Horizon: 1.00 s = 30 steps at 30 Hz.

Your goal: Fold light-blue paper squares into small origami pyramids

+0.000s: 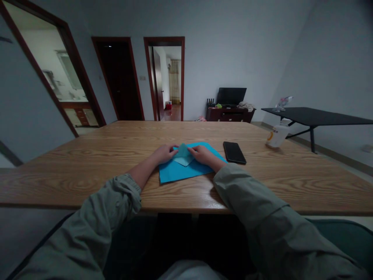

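Note:
A folded piece of light blue-green paper (pixel 184 156) lies over bright blue sheets (pixel 180 175) on the wooden table. Its lower edge comes to a point toward me, and a peak rises at its far side. My left hand (pixel 165 153) grips the paper's left side, fingers closed on its edge. On the opposite side, my right hand (pixel 201 154) pinches the right edge, its wrist lying over the blue sheets. My fingers partly cover both sides of the folded paper.
A black phone (pixel 234 152) lies right of the blue sheets. Farther right stands a translucent plastic bottle or jar (pixel 277 135). The wooden table (pixel 110 186) stretches wide around my arms. Beyond it are a black table (pixel 317 116) and a screen (pixel 232 95) on a low cabinet.

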Motion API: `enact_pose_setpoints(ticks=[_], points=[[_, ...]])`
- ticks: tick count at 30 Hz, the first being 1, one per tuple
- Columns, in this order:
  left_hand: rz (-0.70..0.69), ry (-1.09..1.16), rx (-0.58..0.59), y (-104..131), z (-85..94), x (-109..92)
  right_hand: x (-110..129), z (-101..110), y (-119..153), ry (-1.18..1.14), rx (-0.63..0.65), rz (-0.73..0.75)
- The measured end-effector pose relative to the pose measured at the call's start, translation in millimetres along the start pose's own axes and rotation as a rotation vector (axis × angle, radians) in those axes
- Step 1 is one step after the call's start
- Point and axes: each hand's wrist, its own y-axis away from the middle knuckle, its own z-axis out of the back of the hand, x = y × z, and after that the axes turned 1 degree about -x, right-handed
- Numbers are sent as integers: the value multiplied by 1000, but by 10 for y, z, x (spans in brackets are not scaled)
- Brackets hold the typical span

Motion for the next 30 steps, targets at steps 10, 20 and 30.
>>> enact_pose_setpoints(ticks=[10,20,30], points=[[56,-223,93,-87,-82,-23,-20,-78,-38,164,-35,144],[300,-77,119,-247,-165,-13,71,-72,-26,308,28,187],[446,183,126,-376,-173,85,112,-88,20,229,-9,183]])
